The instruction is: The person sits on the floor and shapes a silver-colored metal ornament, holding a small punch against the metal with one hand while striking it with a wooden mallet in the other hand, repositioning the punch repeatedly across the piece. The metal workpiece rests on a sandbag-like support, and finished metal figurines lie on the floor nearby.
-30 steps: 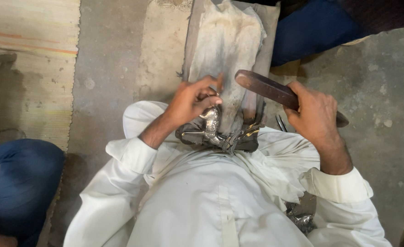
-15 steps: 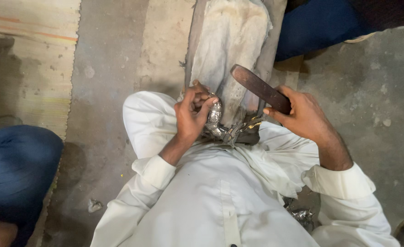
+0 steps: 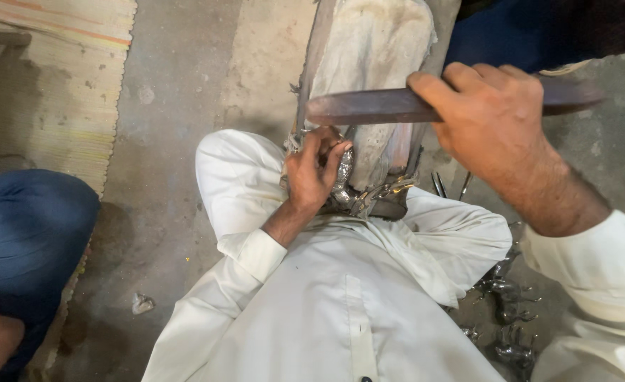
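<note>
At the frame's centre the left hand (image 3: pixel 314 173) has its fingers curled tight around a shiny metal casting (image 3: pixel 342 182), pressed against the base of a grey work block (image 3: pixel 369 64). In the upper right, the right hand (image 3: pixel 489 120) grips a long dark file (image 3: pixel 369 106), fingers wrapped around it.

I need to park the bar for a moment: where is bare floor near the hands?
Bare concrete floor lies between the woven mat and the upright block, above the white-clad knee. Right of the block it is crowded: small metal pieces and thin tools under the right hand. The left hand presses a shiny piece at the block's base.
</note>
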